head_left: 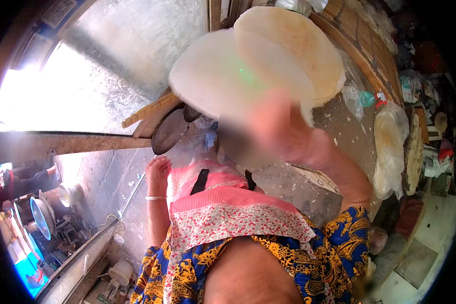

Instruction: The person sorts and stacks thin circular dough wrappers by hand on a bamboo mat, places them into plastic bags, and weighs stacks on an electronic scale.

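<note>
My right hand (276,119) reaches up and forward at the lower edge of a large, thin, pale round sheet (207,71). It is smeared, so its fingers and anything in them cannot be made out. A second big round sheet (294,50), more golden and like a thin flatbread, overlaps the first at the upper right. Left of my pink apron (233,195), my left hand (158,169) is raised with its fingers loosely bent and a little apart. Nothing shows in it, and a pale bangle (155,198) circles its wrist.
A dark round pan-like thing (168,130) lies beside a yellowish bamboo-like piece (149,110) under the bright window (76,96). Bagged pale sheets (389,147) lie at the right. Basins (42,218) and clutter fill the lower left. Pale scraps dot the grey floor (106,172).
</note>
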A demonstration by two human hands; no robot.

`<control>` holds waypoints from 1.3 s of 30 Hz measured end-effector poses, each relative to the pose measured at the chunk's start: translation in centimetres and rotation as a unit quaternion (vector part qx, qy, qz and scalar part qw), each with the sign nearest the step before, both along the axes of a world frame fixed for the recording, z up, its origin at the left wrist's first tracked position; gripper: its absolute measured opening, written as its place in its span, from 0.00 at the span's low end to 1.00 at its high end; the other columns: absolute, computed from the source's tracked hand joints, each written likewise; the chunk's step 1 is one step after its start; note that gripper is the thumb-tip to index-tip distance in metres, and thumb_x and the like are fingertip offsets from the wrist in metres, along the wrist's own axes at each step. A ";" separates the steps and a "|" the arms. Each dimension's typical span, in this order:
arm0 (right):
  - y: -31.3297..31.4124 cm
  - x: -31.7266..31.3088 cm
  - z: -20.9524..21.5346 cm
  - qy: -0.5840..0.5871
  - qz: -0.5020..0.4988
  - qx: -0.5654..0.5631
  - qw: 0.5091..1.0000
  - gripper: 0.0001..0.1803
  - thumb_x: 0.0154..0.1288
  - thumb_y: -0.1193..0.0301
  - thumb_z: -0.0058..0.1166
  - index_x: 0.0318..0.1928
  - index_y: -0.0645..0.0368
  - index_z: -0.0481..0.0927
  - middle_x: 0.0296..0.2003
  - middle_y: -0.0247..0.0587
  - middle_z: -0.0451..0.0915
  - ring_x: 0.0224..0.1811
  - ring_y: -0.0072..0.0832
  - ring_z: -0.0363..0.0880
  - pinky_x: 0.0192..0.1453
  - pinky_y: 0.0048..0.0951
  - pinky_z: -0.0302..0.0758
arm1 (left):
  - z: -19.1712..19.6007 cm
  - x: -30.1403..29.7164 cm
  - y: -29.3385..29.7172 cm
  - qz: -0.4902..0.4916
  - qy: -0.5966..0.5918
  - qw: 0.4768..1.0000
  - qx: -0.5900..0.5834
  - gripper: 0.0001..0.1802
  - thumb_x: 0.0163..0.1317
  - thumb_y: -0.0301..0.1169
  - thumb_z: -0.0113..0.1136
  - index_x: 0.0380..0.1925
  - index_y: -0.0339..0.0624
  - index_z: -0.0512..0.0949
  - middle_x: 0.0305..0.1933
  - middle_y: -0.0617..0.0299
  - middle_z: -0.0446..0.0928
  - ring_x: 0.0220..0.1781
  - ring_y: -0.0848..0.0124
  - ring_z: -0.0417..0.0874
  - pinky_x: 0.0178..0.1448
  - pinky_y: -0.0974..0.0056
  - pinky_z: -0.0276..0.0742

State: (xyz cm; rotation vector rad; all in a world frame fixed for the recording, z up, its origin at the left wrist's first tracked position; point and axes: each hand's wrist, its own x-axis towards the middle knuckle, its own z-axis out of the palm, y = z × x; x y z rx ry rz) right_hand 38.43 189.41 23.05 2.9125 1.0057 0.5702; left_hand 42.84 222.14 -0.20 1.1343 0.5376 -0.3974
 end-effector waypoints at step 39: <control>72.9 -1.1 0.1 0.319 0.234 0.271 0.878 0.12 0.42 0.67 0.53 0.16 0.66 0.73 0.12 0.46 0.70 0.15 0.27 0.70 0.23 0.30 0.67 | 9.6 -41.2 58.8 0.466 -0.025 0.884 0.038 0.02 0.50 0.26 0.53 0.26 0.41 0.73 0.21 0.62 0.74 0.22 0.72 0.75 0.24 0.70 0.72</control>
